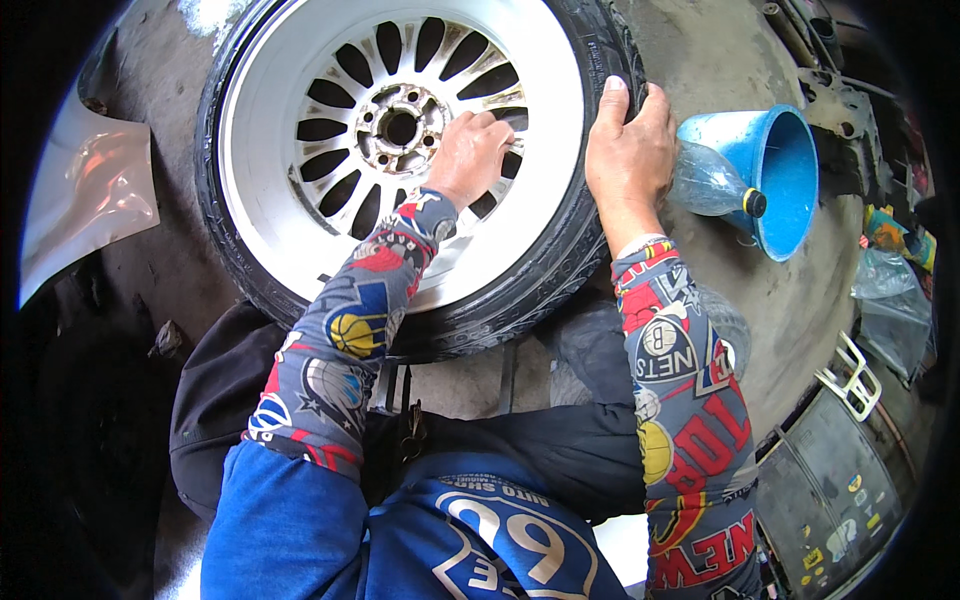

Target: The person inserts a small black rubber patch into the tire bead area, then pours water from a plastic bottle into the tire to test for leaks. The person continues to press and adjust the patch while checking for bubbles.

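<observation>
A car wheel stands tilted in front of my knees, its dirty multi-spoke rim (260, 170) facing me inside a black tyre (500, 318). Over the spokes, right of the centre hole, my left hand (470, 158) is closed with its fingers curled. Whatever it may hold is hidden under the fingers. My right hand (630, 150) grips the right side of the tyre, thumb up along the sidewall. Just beyond that hand lies a clear plastic bottle (705, 180) with a black and yellow cap, beside a tipped blue bucket (790, 185).
At the left is a shiny pale curved panel (95, 185). A dark grey plastic bag (890, 300) and a white metal frame piece (850, 378) lie at the right, near a dark stained panel (830, 490). Metal parts (845, 110) crowd the far right of the concrete floor (700, 60).
</observation>
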`<act>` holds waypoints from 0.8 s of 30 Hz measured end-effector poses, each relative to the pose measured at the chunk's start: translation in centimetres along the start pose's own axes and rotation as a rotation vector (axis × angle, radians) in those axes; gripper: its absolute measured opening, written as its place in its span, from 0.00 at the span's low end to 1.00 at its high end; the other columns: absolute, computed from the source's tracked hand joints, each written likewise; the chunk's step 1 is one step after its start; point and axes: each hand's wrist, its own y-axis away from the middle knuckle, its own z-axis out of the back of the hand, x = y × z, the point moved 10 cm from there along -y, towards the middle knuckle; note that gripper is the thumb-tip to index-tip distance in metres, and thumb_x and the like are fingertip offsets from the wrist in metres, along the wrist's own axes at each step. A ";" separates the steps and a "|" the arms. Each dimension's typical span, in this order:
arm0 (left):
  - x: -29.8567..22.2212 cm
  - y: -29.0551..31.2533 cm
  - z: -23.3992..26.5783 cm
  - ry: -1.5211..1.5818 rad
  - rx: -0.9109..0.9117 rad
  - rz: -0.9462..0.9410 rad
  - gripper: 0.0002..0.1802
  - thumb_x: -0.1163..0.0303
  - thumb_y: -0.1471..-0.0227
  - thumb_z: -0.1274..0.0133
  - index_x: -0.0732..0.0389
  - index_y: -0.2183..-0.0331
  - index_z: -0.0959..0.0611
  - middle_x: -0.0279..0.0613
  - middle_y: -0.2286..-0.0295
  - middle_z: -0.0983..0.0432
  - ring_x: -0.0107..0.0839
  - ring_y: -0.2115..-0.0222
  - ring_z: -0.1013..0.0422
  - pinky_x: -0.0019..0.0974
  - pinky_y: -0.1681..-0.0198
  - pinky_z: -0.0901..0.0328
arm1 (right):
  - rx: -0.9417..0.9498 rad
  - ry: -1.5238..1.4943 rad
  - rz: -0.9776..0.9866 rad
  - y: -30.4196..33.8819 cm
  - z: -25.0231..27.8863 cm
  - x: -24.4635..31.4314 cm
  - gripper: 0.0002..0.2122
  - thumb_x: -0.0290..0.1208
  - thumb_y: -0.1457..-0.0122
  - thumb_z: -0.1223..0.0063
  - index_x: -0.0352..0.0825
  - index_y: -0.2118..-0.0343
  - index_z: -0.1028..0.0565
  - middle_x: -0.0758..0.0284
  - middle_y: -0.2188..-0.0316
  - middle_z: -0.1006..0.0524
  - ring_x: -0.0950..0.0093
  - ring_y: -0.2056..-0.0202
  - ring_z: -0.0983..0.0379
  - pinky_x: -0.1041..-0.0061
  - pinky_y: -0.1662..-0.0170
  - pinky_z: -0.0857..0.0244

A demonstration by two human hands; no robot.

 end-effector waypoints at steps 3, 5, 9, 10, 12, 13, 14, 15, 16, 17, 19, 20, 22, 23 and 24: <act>-1.1 0.1 0.2 0.043 -0.075 -0.096 0.02 0.77 0.52 0.42 0.61 0.71 0.16 0.45 0.70 0.22 0.48 0.62 0.27 0.48 0.57 0.32 | -0.010 0.001 -0.005 -0.1 0.0 -0.3 0.30 0.53 0.33 0.54 0.29 0.41 0.31 0.47 0.41 0.29 0.46 0.40 0.34 0.52 0.37 0.38; -2.1 0.2 0.2 0.093 -0.060 -0.197 0.02 0.77 0.54 0.42 0.61 0.73 0.16 0.45 0.71 0.23 0.48 0.63 0.28 0.47 0.57 0.33 | -0.030 -0.016 0.018 -0.3 0.0 0.1 0.30 0.53 0.33 0.53 0.29 0.41 0.31 0.46 0.42 0.29 0.46 0.41 0.33 0.53 0.38 0.38; -0.2 -0.2 0.3 -0.077 0.005 -0.039 0.05 0.78 0.56 0.41 0.58 0.73 0.14 0.40 0.68 0.22 0.44 0.61 0.28 0.46 0.56 0.33 | -0.007 0.016 -0.026 -0.3 -0.2 -0.2 0.30 0.54 0.33 0.54 0.29 0.40 0.31 0.47 0.41 0.29 0.47 0.40 0.34 0.53 0.36 0.41; -0.9 -0.1 0.4 -0.048 -0.004 -0.096 0.05 0.78 0.56 0.41 0.58 0.73 0.14 0.41 0.68 0.22 0.44 0.60 0.29 0.46 0.56 0.32 | -0.016 -0.002 -0.007 -0.3 -0.1 0.0 0.30 0.53 0.33 0.54 0.29 0.40 0.31 0.47 0.41 0.29 0.47 0.39 0.34 0.53 0.36 0.41; -1.2 0.0 -0.5 -0.016 0.075 -0.123 0.06 0.79 0.56 0.42 0.59 0.72 0.15 0.41 0.68 0.22 0.44 0.59 0.29 0.46 0.55 0.32 | -0.001 0.002 -0.003 -0.3 -0.2 0.0 0.30 0.53 0.32 0.54 0.29 0.40 0.32 0.47 0.41 0.29 0.47 0.39 0.34 0.53 0.36 0.41; -1.9 0.2 0.0 -0.042 -0.004 -0.185 0.07 0.79 0.55 0.43 0.58 0.71 0.15 0.41 0.69 0.21 0.45 0.60 0.27 0.45 0.55 0.32 | 0.009 0.015 -0.006 -0.3 -0.2 -0.1 0.31 0.53 0.32 0.55 0.28 0.40 0.32 0.46 0.41 0.29 0.48 0.39 0.34 0.53 0.36 0.40; -1.2 0.2 0.3 -0.019 -0.061 -0.125 0.07 0.79 0.55 0.44 0.58 0.71 0.15 0.41 0.69 0.21 0.45 0.60 0.27 0.45 0.55 0.32 | 0.011 0.001 -0.010 -0.4 -0.3 -0.2 0.31 0.54 0.32 0.55 0.28 0.40 0.32 0.46 0.41 0.29 0.48 0.39 0.34 0.53 0.36 0.40; -0.9 0.3 0.3 0.024 -0.086 -0.100 0.07 0.79 0.55 0.44 0.58 0.71 0.16 0.41 0.69 0.21 0.45 0.60 0.27 0.45 0.55 0.32 | 0.010 -0.002 0.000 -0.3 -0.3 -0.1 0.31 0.54 0.32 0.55 0.28 0.40 0.32 0.46 0.41 0.29 0.48 0.40 0.34 0.53 0.36 0.40; -0.6 0.4 -0.2 0.071 -0.068 -0.087 0.08 0.80 0.55 0.44 0.59 0.70 0.16 0.42 0.70 0.20 0.45 0.61 0.27 0.45 0.55 0.32 | 0.009 -0.005 0.008 -0.3 -0.3 -0.1 0.31 0.54 0.32 0.55 0.28 0.40 0.32 0.46 0.41 0.29 0.48 0.40 0.34 0.53 0.36 0.40; 0.0 0.5 -0.4 -0.041 -0.081 -0.028 0.06 0.78 0.53 0.43 0.59 0.70 0.16 0.42 0.69 0.20 0.45 0.61 0.27 0.46 0.54 0.33 | 0.021 -0.008 -0.002 -0.3 -0.4 -0.2 0.31 0.54 0.32 0.55 0.28 0.40 0.32 0.46 0.41 0.29 0.47 0.40 0.34 0.53 0.36 0.40; 0.3 0.5 -0.7 -0.030 -0.085 -0.017 0.03 0.76 0.49 0.44 0.60 0.70 0.16 0.44 0.69 0.21 0.46 0.61 0.28 0.46 0.54 0.34 | -0.002 0.014 0.012 -0.3 -0.3 -0.1 0.31 0.54 0.32 0.55 0.28 0.40 0.32 0.46 0.41 0.29 0.47 0.39 0.34 0.53 0.36 0.40; 0.7 0.5 -0.2 -0.071 -0.130 0.023 0.03 0.76 0.48 0.44 0.60 0.71 0.16 0.44 0.69 0.21 0.47 0.61 0.28 0.46 0.54 0.34 | -0.016 0.036 0.018 -0.3 -0.2 0.0 0.31 0.54 0.32 0.55 0.28 0.40 0.32 0.46 0.41 0.29 0.47 0.39 0.34 0.53 0.36 0.40; 0.3 0.4 -0.4 -0.031 -0.091 0.015 0.03 0.77 0.51 0.43 0.60 0.71 0.16 0.45 0.69 0.23 0.47 0.60 0.29 0.46 0.55 0.34 | -0.004 0.012 0.005 -0.3 -0.3 -0.2 0.31 0.54 0.32 0.55 0.28 0.40 0.32 0.46 0.41 0.29 0.47 0.40 0.34 0.53 0.36 0.40; -0.2 0.2 -0.3 -0.012 -0.082 -0.014 0.03 0.77 0.51 0.43 0.60 0.71 0.16 0.44 0.69 0.23 0.47 0.60 0.29 0.47 0.55 0.34 | -0.001 0.013 0.002 -0.3 -0.3 -0.2 0.31 0.54 0.32 0.55 0.28 0.40 0.32 0.46 0.41 0.29 0.47 0.40 0.34 0.53 0.36 0.40; -1.2 0.1 -0.6 0.027 -0.016 -0.084 0.03 0.77 0.52 0.42 0.60 0.72 0.16 0.44 0.69 0.23 0.47 0.60 0.29 0.47 0.55 0.34 | 0.007 0.024 0.004 -0.3 -0.3 -0.2 0.31 0.54 0.32 0.55 0.28 0.40 0.32 0.46 0.41 0.29 0.46 0.40 0.34 0.53 0.36 0.40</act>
